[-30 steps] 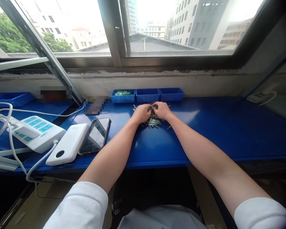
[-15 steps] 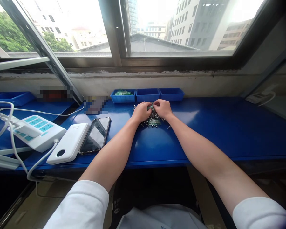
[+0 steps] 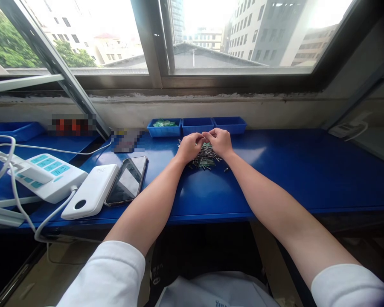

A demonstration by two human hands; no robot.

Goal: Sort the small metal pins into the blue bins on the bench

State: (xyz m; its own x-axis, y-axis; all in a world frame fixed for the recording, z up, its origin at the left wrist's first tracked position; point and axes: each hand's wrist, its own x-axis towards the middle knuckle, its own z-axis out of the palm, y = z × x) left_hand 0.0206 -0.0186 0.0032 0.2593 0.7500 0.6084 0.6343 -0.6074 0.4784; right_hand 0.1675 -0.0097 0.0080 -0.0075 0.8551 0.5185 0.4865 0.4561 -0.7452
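Over a pile of small metal screws (image 3: 208, 154) on the blue table, my left hand (image 3: 190, 147) and my right hand (image 3: 219, 141) meet at the fingertips. Both hands are closed in a pinch, and whatever is between the fingers is too small to make out. Green-tinted clear plastic (image 3: 207, 162) lies among the screws. Behind my hands stand three blue bins in a row: the left bin (image 3: 165, 131) holds green plastic bags, while the middle bin (image 3: 197, 125) and right bin (image 3: 229, 124) show no contents.
At the left lie a phone (image 3: 127, 181), a white power bank (image 3: 91, 192) and a white power strip (image 3: 53, 177) with cables. A metal frame post (image 3: 67, 85) rises at the left. One loose screw (image 3: 225, 169) lies right of the pile.
My hands have lifted slightly off the pile, and my right hand has moved a little up. The green plastic seen between my fingertips before no longer shows there.
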